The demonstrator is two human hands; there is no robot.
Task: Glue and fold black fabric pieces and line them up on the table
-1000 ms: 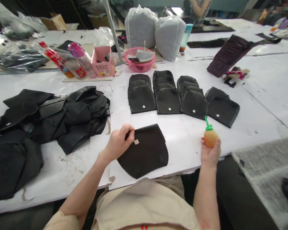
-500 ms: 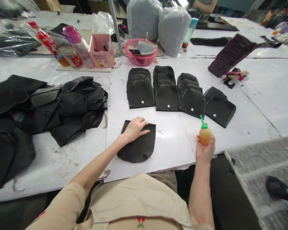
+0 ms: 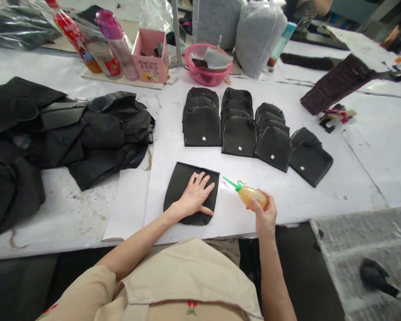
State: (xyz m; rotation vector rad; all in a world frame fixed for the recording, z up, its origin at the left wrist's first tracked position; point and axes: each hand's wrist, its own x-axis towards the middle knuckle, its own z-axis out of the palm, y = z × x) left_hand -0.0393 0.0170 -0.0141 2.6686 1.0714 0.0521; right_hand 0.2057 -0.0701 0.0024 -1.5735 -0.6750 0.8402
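A black rounded leather piece point(image 3: 179, 187) lies flat on the white table in front of me. My left hand point(image 3: 196, 196) rests on it, fingers spread and flat. My right hand point(image 3: 264, 213) grips a small amber squeeze bottle point(image 3: 250, 195) with a green nozzle. The bottle is tilted so its nozzle points left toward the piece, a little short of its right edge.
Rows of similar black pieces point(image 3: 240, 129) with small white tags lie beyond. A heap of black pieces point(image 3: 70, 133) fills the left side. At the back stand a pink box point(image 3: 151, 52), a pink bowl point(image 3: 207, 71), bottles and two grey bags. Another person's arm shows at the top right.
My left hand laid the piece flat, slid down it and spread open on top. My right hand moved left and tipped the bottle from upright to pointing at the piece.
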